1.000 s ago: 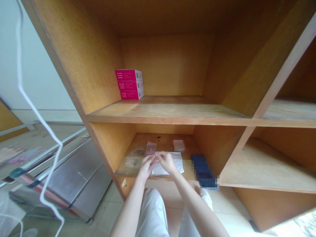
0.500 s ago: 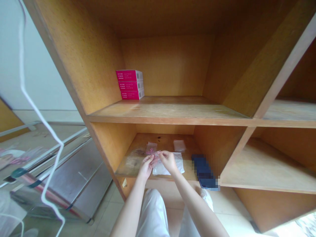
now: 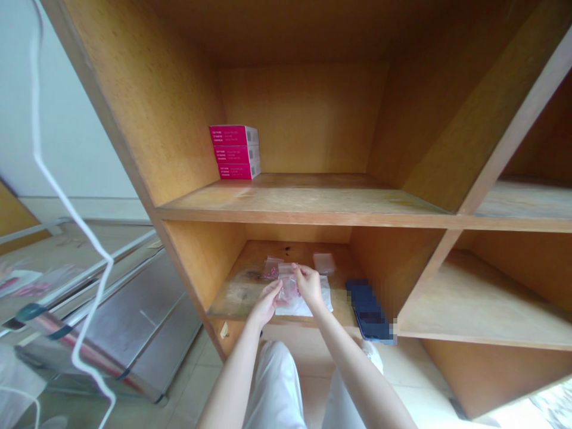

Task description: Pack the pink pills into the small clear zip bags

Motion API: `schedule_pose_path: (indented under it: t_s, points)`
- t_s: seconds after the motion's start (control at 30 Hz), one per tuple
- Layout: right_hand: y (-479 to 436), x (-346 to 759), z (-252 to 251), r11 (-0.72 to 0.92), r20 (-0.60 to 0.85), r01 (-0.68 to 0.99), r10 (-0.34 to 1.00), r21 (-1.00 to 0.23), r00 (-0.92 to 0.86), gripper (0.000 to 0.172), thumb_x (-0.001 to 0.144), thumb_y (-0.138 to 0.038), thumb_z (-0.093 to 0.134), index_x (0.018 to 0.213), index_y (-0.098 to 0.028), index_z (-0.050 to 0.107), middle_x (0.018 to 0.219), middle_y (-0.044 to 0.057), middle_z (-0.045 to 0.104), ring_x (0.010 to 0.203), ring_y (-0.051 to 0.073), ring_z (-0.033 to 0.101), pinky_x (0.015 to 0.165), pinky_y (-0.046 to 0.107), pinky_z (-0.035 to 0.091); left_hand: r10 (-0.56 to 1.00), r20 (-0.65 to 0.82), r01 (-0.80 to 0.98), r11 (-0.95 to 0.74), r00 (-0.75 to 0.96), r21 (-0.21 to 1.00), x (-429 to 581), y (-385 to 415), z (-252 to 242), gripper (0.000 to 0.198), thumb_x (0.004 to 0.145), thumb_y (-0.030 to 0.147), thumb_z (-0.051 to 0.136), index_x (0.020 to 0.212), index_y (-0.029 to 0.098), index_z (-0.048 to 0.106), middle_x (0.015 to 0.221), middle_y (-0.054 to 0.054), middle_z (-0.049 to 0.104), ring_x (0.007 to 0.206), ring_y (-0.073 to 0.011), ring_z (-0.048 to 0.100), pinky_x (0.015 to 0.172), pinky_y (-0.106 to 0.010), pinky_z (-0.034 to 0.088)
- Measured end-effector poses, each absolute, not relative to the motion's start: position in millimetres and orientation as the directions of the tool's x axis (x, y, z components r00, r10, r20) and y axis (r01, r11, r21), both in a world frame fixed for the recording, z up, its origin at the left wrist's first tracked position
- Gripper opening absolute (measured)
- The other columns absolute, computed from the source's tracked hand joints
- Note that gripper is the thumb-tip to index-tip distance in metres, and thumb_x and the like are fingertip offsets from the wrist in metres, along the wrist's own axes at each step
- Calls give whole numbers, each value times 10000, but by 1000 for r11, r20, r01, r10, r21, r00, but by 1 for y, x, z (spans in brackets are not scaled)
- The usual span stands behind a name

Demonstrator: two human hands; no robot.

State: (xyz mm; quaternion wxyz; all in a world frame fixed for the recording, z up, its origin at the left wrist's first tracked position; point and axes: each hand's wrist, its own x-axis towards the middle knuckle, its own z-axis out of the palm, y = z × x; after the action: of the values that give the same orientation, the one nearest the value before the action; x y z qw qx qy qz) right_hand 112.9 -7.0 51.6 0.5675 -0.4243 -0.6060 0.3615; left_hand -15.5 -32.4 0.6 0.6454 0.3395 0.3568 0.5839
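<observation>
The right hand (image 3: 309,285) pinches the top of a small clear plastic bag (image 3: 288,285) holding pink bits, its grip clamped on the film. The left hand (image 3: 267,304) sits at the bag's lower edge, and whether its grip closes there is hard to tell. The bag is held over a white sheet (image 3: 308,307) on the wooden shelf (image 3: 236,292), near a second clear bag (image 3: 273,267) and a flat packet (image 3: 324,263).
</observation>
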Motion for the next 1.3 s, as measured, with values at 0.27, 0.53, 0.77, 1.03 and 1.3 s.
schedule_pose_path:
  t_s: [0.27, 0.53, 0.77, 1.03, 1.3]
  points:
    - [2, 124, 55, 360, 369, 147, 929, -921, 35, 428, 759, -531, 427, 567, -165, 539, 430, -1, 504, 412, 133, 459, 426, 224, 332, 994, -98, -437, 105, 39, 894, -15, -32, 0, 214, 640, 270, 690, 741, 124, 571, 578, -32, 651, 476, -114, 598, 445, -186, 466]
    - [3, 120, 46, 387, 400, 136, 913, -912, 83, 370, 780, -470, 440, 822, -138, 598, 622, 43, 613, 569, 163, 562, 525, 243, 418, 994, -103, -496, 80, -20, 865, -16, -29, -4, 198, 658, 249, 678, 755, 119, 564, 571, -35, 654, 465, -96, 596, 458, -161, 472]
    - [-18, 121, 38, 551, 570, 343, 820, -760, -54, 244, 794, -351, 474, 945, -184, 568, 861, 64, 631, 652, 145, 582, 619, 253, 447, 998, -48, -571, 15, -43, 821, -17, -25, -7, 210, 682, 231, 657, 830, 129, 550, 637, -29, 663, 525, -119, 627, 511, -199, 515]
    - [4, 135, 30, 550, 579, 275, 815, -789, 30, 242, 764, -289, 489, 934, -164, 609, 951, 92, 633, 913, 192, 572, 817, 327, 430, 999, -44, -574, 37, 2, 818, -17, -30, 2, 303, 771, 314, 554, 1003, 122, 528, 790, -80, 677, 595, -128, 643, 548, -218, 523]
    - [79, 192, 15, 410, 477, 302, 856, -861, 198, 257, 706, -282, 514, 906, -143, 597, 922, 104, 645, 857, 201, 593, 794, 361, 436, 999, -50, -601, 38, -4, 799, -18, -29, 2, 252, 785, 268, 538, 973, 102, 554, 792, -81, 675, 611, -126, 639, 582, -232, 521]
